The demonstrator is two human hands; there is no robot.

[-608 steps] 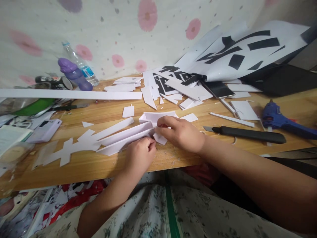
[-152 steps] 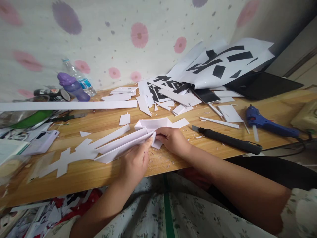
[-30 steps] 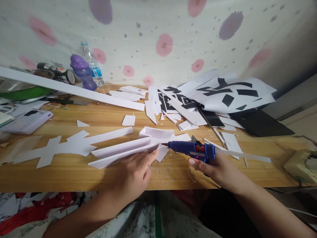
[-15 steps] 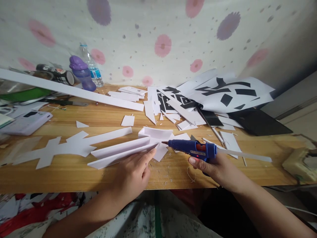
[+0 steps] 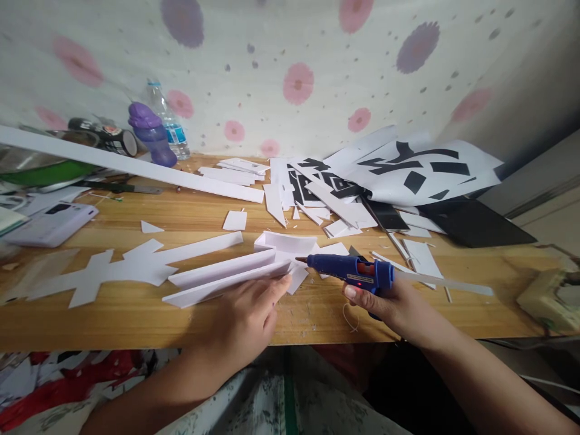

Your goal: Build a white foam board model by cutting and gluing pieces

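Observation:
My left hand point(image 5: 247, 311) is at the near wall of a narrow white foam board shape point(image 5: 226, 283), its index finger stretched along the wall's right end and its other fingers curled or hidden. The shape has two upright strips standing side by side and a box-like corner point(image 5: 287, 243) at its back right. In my right hand point(image 5: 394, 305) is a blue hot glue gun point(image 5: 344, 267), its nozzle pointing left at the strip's end. A small red light glows on the gun. From its back sticks a long translucent glue stick point(image 5: 453, 282).
White cut-outs point(image 5: 136, 266) lie at left, with a phone point(image 5: 54, 223) beyond. A long white strip point(image 5: 181, 178) crosses the back left near a purple bottle point(image 5: 151, 133) and a water bottle point(image 5: 174, 130). Scraps and a black-patterned sheet point(image 5: 417, 169) cover the back right.
My left index finger has slid slightly right along the near strip's end. The glue gun has shifted very slightly, its nozzle still at the same corner.

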